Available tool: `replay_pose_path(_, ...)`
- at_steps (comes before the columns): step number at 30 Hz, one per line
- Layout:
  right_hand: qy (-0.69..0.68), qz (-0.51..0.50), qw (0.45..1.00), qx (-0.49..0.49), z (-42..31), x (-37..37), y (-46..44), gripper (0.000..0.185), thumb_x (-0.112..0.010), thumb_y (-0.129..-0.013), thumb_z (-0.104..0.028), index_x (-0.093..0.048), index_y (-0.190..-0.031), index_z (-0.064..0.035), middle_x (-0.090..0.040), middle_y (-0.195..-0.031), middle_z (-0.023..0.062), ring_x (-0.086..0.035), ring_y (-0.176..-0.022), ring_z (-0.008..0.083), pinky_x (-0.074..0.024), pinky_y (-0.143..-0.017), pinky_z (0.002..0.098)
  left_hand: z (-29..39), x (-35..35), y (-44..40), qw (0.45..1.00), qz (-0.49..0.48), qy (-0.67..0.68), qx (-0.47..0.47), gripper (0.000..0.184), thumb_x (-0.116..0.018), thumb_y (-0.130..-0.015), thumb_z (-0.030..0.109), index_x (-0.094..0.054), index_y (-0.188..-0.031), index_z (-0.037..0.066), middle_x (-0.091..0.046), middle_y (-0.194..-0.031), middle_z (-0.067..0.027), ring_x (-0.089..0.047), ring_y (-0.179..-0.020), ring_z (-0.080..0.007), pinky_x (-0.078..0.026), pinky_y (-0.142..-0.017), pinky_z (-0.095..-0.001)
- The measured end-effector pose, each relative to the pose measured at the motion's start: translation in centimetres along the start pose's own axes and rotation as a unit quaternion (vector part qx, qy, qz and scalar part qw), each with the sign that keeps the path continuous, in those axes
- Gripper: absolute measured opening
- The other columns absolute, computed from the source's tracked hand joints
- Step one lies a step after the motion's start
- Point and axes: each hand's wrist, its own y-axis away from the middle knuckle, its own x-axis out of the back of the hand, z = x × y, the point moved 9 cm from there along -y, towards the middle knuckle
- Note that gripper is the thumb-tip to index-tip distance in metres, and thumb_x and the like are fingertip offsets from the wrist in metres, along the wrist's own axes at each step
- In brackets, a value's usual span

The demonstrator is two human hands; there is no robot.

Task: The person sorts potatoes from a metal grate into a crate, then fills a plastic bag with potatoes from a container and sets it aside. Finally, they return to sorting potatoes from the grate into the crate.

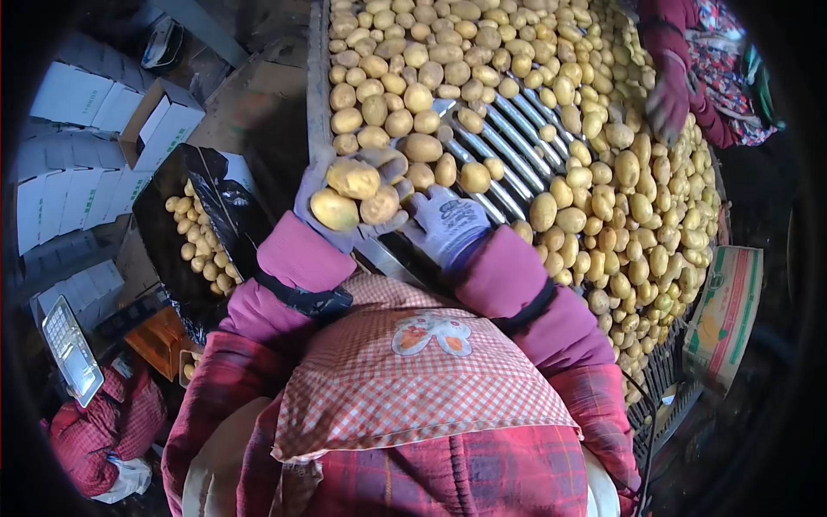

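Note:
My left hand (pixel 312 191), in a light grey-purple work glove, is cupped around several potatoes (pixel 353 179), three of them plainly showing on the palm and fingers. To its right is my right hand (pixel 450 226), in a similar glove with dark print on the back. Its fingers are slightly bent and apart, pointing toward the potatoes in my left hand, and I see nothing held in it. Beneath and beyond both hands, metal rollers (pixel 510 148) show between loose potatoes (pixel 423 147) on the sorting table.
Potatoes heap up along the right side (pixel 646 224). A co-worker's gloved hand (pixel 668 102) reaches in at upper right. On the left stand white cartons (pixel 73 95) and a black-lined box (pixel 228 185) with potatoes. Another person sits near a scale display (pixel 71 349). A printed carton (pixel 728 306) stands at right.

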Motion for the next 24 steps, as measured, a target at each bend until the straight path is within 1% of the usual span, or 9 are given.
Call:
replay_pose_path(5, -0.002, -0.033, 0.999, -0.044, 0.4, -1.6, 0.8, 0.043, -0.053, -0.083, -0.045, -0.050, -0.112, -0.0140, -0.057, -0.096, 0.0177, -0.059, -0.081, 0.0338, -0.0468, -0.065, 0.0454, 0.6, -0.7, -0.1, 0.997, -0.065, 0.029, -0.021, 0.040, -0.053, -0.086, 0.039, -0.052, -0.111, 0.007, -0.059, -0.103, -0.0110, -0.062, -0.085, -0.0326, -0.052, -0.056, -0.0436)
replay_pose_path(7, -0.006, -0.020, 1.000, -0.007, 0.7, -1.8, 1.5, 0.041, -0.054, -0.084, -0.043, -0.050, -0.111, -0.0130, -0.056, -0.095, 0.0173, -0.059, -0.081, 0.0351, -0.0471, -0.066, 0.0452, 1.2, -1.1, 0.5, 0.997, -0.026, 0.037, -0.067, 0.060, -0.045, -0.087, 0.053, -0.050, -0.116, 0.001, -0.058, -0.103, -0.0162, -0.058, -0.099, -0.0356, -0.049, -0.082, -0.0489)
replay_pose_path(10, -0.150, -0.016, 0.988, 0.034, 1.7, 1.2, 1.9, 0.033, -0.056, -0.086, -0.035, -0.057, -0.107, -0.0083, -0.060, -0.093, 0.0149, -0.060, -0.081, 0.0305, -0.0483, -0.067, 0.0398, 0.2, -1.8, 0.7, 0.987, -0.145, 0.070, 0.022, 0.058, -0.044, -0.089, 0.050, -0.047, -0.118, 0.000, -0.057, -0.108, -0.0191, -0.057, -0.101, -0.0376, -0.048, -0.085, -0.0493)
replay_pose_path(14, -0.524, 0.233, 0.807, -0.140, 6.7, 6.6, 0.9, 0.029, -0.056, -0.091, -0.020, -0.056, -0.112, -0.0015, -0.060, -0.087, 0.0026, -0.057, -0.077, 0.0141, -0.0480, -0.068, 0.0287, -0.4, -1.4, 0.0, 0.983, -0.169, 0.067, 0.031, 0.057, -0.042, -0.091, 0.050, -0.047, -0.121, 0.001, -0.057, -0.113, -0.0169, -0.058, -0.099, -0.0382, -0.049, -0.083, -0.0540)
replay_pose_path(16, -0.446, 0.289, 0.846, -0.032, 2.5, 9.2, 0.0, 0.031, -0.056, -0.091, -0.021, -0.055, -0.115, -0.0005, -0.061, -0.093, 0.0062, -0.058, -0.087, 0.0165, -0.0470, -0.079, 0.0274, -0.9, 0.0, -0.5, 0.970, -0.217, 0.096, 0.050, 0.058, -0.042, -0.091, 0.051, -0.045, -0.124, 0.003, -0.057, -0.113, -0.0150, -0.058, -0.098, -0.0378, -0.049, -0.081, -0.0549)
replay_pose_path(18, -0.269, 0.089, 0.957, 0.058, -1.3, 8.7, -2.6, 0.037, -0.059, -0.089, -0.022, -0.054, -0.116, 0.0026, -0.062, -0.097, 0.0100, -0.058, -0.091, 0.0162, -0.0464, -0.081, 0.0291, 0.0, -0.8, 0.1, 0.975, -0.209, 0.076, 0.025, 0.063, -0.042, -0.089, 0.054, -0.038, -0.133, 0.009, -0.057, -0.115, -0.0125, -0.060, -0.097, -0.0367, -0.052, -0.076, -0.0546)
replay_pose_path(19, -0.380, 0.066, 0.921, 0.057, -1.2, 9.3, -4.2, 0.039, -0.062, -0.086, -0.024, -0.055, -0.115, 0.0011, -0.063, -0.099, 0.0135, -0.061, -0.092, 0.0211, -0.0472, -0.083, 0.0326, 0.3, -1.5, 0.8, 0.981, -0.181, 0.065, 0.035, 0.065, -0.042, -0.089, 0.055, -0.037, -0.134, 0.009, -0.057, -0.115, -0.0131, -0.059, -0.098, -0.0367, -0.052, -0.075, -0.0533)
replay_pose_path(21, -0.284, 0.217, 0.934, -0.014, 2.4, 12.6, -8.6, 0.031, -0.058, -0.086, -0.025, -0.059, -0.110, -0.0066, -0.062, -0.100, 0.0124, -0.059, -0.091, 0.0333, -0.0490, -0.080, 0.0361, 0.3, -1.8, 1.1, 0.987, -0.146, 0.060, 0.039, 0.067, -0.041, -0.089, 0.057, -0.035, -0.136, 0.009, -0.057, -0.115, -0.0138, -0.059, -0.099, -0.0367, -0.052, -0.075, -0.0521)
replay_pose_path(24, -0.029, 0.344, 0.928, 0.144, 2.9, 13.4, -17.5, 0.036, -0.054, -0.085, -0.029, -0.056, -0.115, -0.0116, -0.057, -0.116, 0.0100, -0.052, -0.109, 0.0320, -0.0427, -0.091, 0.0421, 0.5, -2.5, 1.3, 0.987, -0.152, 0.019, 0.054, 0.068, -0.042, -0.089, 0.056, -0.033, -0.137, 0.009, -0.056, -0.116, -0.0160, -0.059, -0.098, -0.0371, -0.052, -0.076, -0.0478)
